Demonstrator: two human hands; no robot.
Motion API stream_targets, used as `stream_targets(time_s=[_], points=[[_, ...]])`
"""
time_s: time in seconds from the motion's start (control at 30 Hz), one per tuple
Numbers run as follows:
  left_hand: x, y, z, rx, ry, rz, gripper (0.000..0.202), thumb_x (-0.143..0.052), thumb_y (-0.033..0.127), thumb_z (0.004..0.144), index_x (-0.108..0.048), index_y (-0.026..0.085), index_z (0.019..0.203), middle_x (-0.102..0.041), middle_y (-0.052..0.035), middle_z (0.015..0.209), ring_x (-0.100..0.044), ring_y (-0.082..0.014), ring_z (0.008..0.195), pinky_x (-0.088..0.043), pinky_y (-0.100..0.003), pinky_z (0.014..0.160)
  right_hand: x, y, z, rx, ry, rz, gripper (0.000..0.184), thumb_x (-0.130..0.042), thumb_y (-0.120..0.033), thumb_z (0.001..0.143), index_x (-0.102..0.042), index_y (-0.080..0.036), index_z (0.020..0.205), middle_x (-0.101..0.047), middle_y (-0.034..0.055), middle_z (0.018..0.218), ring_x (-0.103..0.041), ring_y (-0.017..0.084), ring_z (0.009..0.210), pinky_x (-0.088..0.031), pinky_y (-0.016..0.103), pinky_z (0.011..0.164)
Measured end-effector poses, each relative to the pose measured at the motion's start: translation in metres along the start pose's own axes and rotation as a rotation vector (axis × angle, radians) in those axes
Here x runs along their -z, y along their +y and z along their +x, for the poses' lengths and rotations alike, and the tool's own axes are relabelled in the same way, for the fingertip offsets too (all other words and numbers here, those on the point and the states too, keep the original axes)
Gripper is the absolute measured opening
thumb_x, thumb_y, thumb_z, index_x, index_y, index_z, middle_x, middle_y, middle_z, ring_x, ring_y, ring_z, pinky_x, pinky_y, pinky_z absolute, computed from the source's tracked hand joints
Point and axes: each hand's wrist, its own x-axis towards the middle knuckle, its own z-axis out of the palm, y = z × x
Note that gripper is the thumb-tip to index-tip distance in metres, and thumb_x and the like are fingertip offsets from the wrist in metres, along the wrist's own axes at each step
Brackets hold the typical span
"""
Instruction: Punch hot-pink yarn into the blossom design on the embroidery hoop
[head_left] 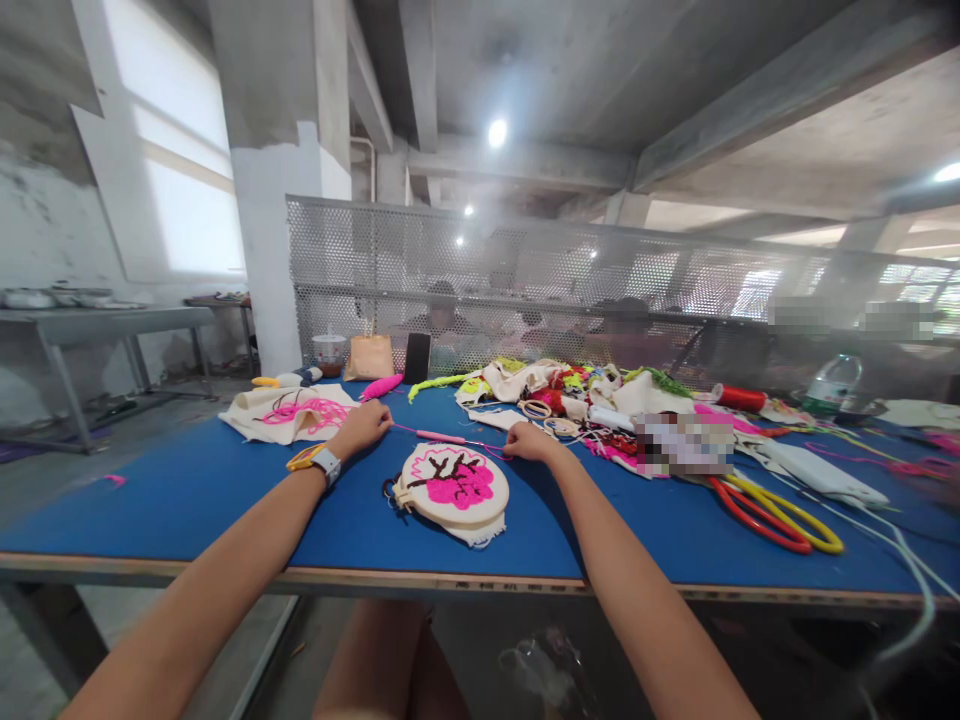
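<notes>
Between my hands is a pink-handled punch needle (pixel 441 437), its metal tip toward the right; I cannot tell if it rests on the table. Pink yarn (pixel 403 428) runs from its handle end to my left hand (pixel 364 428), whose fingers are closed on it. My right hand (pixel 525 442) pinches the pink yarn that loops near the needle's tip. Just in front lies a round embroidery hoop (pixel 455 485) with cream cloth, worked with a bright pink and dark brown tree design. A yellow watch (pixel 306 457) is on my left wrist.
Cream cloth with pink yarn (pixel 289 413) lies left. A pile of cloth and yarn (pixel 570 390) spreads behind and right, with red-and-yellow-handled scissors (pixel 780 515), a white power bank (pixel 825 472) and a bottle (pixel 834 385). A phone (pixel 418 358) leans near the mesh partition (pixel 337 240).
</notes>
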Motion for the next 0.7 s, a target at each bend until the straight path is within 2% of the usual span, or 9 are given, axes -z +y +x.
stream_targets(time_s=[0.43,0.7], points=[[0.012,-0.002,-0.002,0.038,0.046,0.037,0.024,-0.055,0.029,0.09,-0.058,0.015,0.11,-0.061,-0.0079,0.112,-0.061,-0.0211,0.096,-0.052,-0.042,0.082,-0.004,-0.003,0.002,0.05,0.088,-0.016,0.024,-0.056,-0.03,0.092,-0.058,-0.015,0.111,-0.06,0.007,0.112,-0.061,0.02,0.095,-0.052,0.04,0.08],[0.028,-0.003,-0.003,0.071,0.118,0.068,0.024,-0.055,0.029,0.09,-0.058,0.015,0.11,-0.061,-0.0077,0.111,-0.061,-0.021,0.095,-0.052,-0.041,0.081,-0.01,-0.008,0.007,0.078,0.045,-0.033,0.024,-0.056,-0.03,0.091,-0.059,-0.015,0.11,-0.06,0.0063,0.11,-0.061,0.02,0.092,-0.053,0.039,0.078]])
